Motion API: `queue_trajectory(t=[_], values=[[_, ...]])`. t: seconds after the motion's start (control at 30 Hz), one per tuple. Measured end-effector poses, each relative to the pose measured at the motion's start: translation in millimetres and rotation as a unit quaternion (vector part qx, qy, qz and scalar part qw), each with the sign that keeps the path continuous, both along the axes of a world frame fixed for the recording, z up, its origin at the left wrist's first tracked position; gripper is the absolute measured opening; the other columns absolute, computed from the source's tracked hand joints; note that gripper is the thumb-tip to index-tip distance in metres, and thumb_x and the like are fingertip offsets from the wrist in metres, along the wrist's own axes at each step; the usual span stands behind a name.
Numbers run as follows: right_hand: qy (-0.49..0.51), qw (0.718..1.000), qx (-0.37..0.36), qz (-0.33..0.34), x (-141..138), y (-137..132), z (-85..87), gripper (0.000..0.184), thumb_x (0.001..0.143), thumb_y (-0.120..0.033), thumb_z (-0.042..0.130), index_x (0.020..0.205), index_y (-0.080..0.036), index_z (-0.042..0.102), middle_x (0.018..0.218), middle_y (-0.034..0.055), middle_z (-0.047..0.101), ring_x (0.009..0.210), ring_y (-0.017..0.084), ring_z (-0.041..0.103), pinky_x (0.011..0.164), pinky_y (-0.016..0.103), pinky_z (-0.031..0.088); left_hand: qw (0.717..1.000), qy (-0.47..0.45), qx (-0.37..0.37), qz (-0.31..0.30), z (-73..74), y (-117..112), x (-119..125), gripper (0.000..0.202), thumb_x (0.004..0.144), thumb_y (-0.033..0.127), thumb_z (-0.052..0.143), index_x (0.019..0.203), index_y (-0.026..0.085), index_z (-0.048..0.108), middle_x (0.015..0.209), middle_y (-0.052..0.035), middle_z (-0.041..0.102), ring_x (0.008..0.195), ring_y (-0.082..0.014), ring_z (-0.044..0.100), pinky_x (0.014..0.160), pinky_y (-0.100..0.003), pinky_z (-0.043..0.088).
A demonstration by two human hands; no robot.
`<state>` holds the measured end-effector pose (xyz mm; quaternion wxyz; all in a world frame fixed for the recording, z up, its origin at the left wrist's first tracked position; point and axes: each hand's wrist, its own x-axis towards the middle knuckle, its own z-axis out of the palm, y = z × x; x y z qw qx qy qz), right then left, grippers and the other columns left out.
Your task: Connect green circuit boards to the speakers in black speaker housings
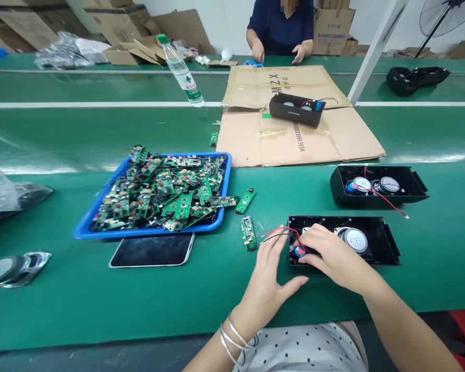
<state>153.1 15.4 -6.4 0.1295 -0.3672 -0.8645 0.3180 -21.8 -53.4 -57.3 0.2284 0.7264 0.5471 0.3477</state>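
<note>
In front of me an open black speaker housing point(382, 243) lies on the green bench, with a round white-backed speaker point(355, 239) inside. My right hand point(333, 253) reaches into its left part, thumb and fingers closed on a blue cylindrical battery point(299, 251). Red and black wires point(281, 231) loop from there out over the left end. Beside that end is my left hand point(265, 279), thumb spread and fingers stretched up by the wires. Part of the housing's inside is hidden by my right hand. Just left lies a green circuit board point(248, 233), another board point(245, 200) behind it.
A blue tray point(227, 206) heaped with circuit boards overlaps a phone point(151, 251). Behind my housing sits a second housing point(414, 188); a third point(294, 109) rests on flattened cardboard point(248, 139). A water bottle point(182, 72) and a loose speaker point(17, 268) are leftward. A person point(281, 31) works opposite.
</note>
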Motion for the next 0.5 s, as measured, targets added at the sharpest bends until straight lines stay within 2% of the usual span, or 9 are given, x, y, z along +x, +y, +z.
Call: queue_trajectory(t=[0.07,0.2,0.37,0.5], values=[[0.007,1.000,0.029,0.006,0,3,0.9,0.009,0.086,-0.009,0.057,0.081,-0.016,0.057,0.085,0.0037,0.061,0.085,0.020,0.051,0.074,0.035,0.048,0.999,-0.017,-0.026,-0.014,-0.3,5,9,0.070,0.081,0.029,0.068,0.139,0.025,0.030,0.145,-0.0161,0.039,0.135,-0.0284,0.038,0.106,-0.046,0.040],[0.056,0.996,0.066,0.002,4,3,3.8,0.010,0.090,-0.010,0.050,0.086,-0.016,0.056,0.088,0.0048,0.061,0.085,0.019,0.050,0.074,0.035,0.048,0.999,-0.037,-0.015,0.007,1.4,14,17,0.058,0.083,0.021,0.065,0.134,0.028,0.039,0.141,-0.0121,0.046,0.132,-0.0267,0.043,0.106,-0.045,0.041],[0.051,0.996,0.069,0.002,3,2,-2.5,0.009,0.091,-0.011,0.049,0.088,-0.016,0.056,0.088,0.0056,0.060,0.085,0.020,0.050,0.073,0.035,0.049,0.999,-0.040,-0.016,0.011,3.4,17,14,0.054,0.079,0.019,0.069,0.128,0.025,0.047,0.134,-0.0106,0.053,0.127,-0.0258,0.049,0.104,-0.043,0.044],[0.027,0.997,0.075,0.018,0,1,-8.3,0.010,0.091,-0.011,0.047,0.090,-0.015,0.057,0.088,0.0070,0.060,0.085,0.021,0.051,0.073,0.037,0.050,1.000,-0.019,-0.013,0.002,-3.1,15,9,0.057,0.079,0.014,0.067,0.130,0.025,0.046,0.136,-0.0103,0.052,0.127,-0.0253,0.049,0.104,-0.042,0.045]])
